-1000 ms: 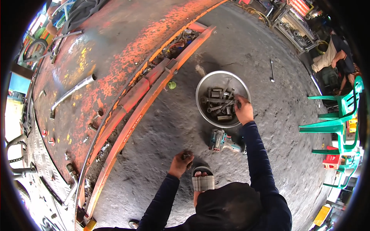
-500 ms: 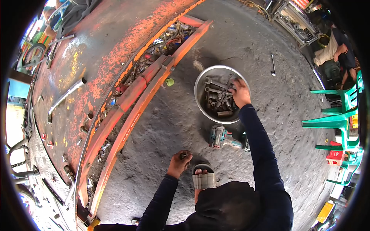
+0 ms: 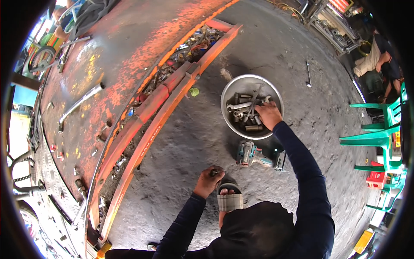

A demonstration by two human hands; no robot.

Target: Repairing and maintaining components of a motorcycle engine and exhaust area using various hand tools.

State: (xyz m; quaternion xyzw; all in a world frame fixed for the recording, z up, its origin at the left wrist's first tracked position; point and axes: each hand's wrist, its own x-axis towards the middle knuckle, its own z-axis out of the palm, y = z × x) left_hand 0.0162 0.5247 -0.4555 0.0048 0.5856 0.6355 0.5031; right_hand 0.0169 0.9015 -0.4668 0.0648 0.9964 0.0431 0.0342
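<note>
My right hand [image 3: 269, 115] reaches into a round metal basin [image 3: 224, 96] on the ground, its fingers curled down among the tools. Several combination wrenches [image 3: 239, 105] and sockets [image 3: 253, 128] lie heaped there. What those fingertips grip is hidden. Just in front of my sandalled foot [image 3: 229, 190], my left hand [image 3: 208, 182] is closed round a small dark metal piece [image 3: 214, 172], which looks like a socket. Between the basin and me lies a teal and grey cordless impact wrench [image 3: 249, 154], its battery end close to my right sleeve.
A long orange steel frame [image 3: 160, 111] with debris inside runs along my left. Beyond it, a metal bar [image 3: 81, 102] lies on a rusty orange plate [image 3: 125, 39]. Far right are green plastic chairs [image 3: 375, 140], a lone wrench [image 3: 308, 74], a tool rack [image 3: 334, 28] and another person [image 3: 381, 60].
My right hand has moved lower and nearer within the basin, and the wrenches have shifted about. My left hand has edged right and slightly away from me, still holding the small piece.
</note>
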